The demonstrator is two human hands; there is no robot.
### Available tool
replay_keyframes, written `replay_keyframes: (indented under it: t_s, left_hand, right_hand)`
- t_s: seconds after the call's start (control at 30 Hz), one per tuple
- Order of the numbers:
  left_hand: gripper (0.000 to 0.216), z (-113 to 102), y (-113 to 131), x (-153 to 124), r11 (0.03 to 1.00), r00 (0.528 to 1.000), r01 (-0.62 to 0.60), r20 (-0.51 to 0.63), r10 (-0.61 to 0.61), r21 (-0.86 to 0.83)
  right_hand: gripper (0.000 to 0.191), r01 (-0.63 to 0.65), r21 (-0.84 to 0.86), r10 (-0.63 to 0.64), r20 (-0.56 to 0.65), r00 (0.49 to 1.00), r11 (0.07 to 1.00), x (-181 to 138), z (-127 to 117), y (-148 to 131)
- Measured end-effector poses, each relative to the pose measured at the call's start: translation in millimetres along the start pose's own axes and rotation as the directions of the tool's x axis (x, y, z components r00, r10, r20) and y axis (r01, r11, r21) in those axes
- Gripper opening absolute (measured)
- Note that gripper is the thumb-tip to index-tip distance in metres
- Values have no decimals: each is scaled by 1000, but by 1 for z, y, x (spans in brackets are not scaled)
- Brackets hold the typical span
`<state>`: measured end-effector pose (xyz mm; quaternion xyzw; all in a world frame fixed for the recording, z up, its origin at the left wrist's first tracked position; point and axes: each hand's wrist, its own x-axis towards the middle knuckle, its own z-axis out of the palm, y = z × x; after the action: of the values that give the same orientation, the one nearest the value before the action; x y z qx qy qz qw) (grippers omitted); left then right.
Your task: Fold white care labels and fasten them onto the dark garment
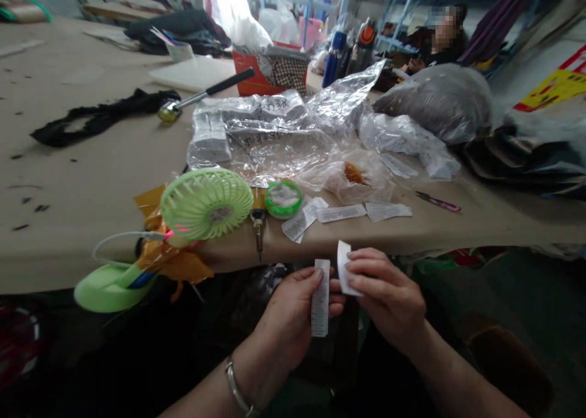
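Lower centre: left hand [288, 311] pinches printed strip [321, 305], right hand [394, 297] grips white slip [343, 265]; slack pinch might drop either.

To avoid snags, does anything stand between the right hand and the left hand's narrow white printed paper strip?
Yes: the curved white paper slip in the right hand, and fingertips of the left hand past the printed strip.

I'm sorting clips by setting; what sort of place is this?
Possibly a garment workshop: the left hand holds printed strips that look like labels, small snips lie on the table, and dark cloth lies farther back.
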<state>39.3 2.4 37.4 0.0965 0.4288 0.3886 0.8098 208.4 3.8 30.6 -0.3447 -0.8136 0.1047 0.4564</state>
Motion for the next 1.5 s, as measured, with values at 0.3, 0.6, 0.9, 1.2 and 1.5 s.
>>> replay_keyframes:
  t_s: [0.3,0.6,0.9,1.2,1.5]
  left_hand:
    - [4,-10,2,2,986,994,-95,-60,88,-135]
    - [11,-15,-1,3,987,994,-98,24,102,-126]
    - [11,-16,2,-2,996,996,-75,40,77,-44]
    - [17,-14,5,-13,984,993,-38,113,18,174]
    - [20,-24,5,-15,967,973,21,219,-79,254]
  right_hand:
    - [15,173,-33,-165,171,971,984,-7,46,-17]
    - [18,198,-4,-192,216,957,980,0,42,-18]
    - [28,25,153,-54,185,981,988,-8,32,-16]
    - [17,-802,468,704,421,572,371,7,39,-7]
    - [15,-809,553,667,529,525,199,7,43,-9]
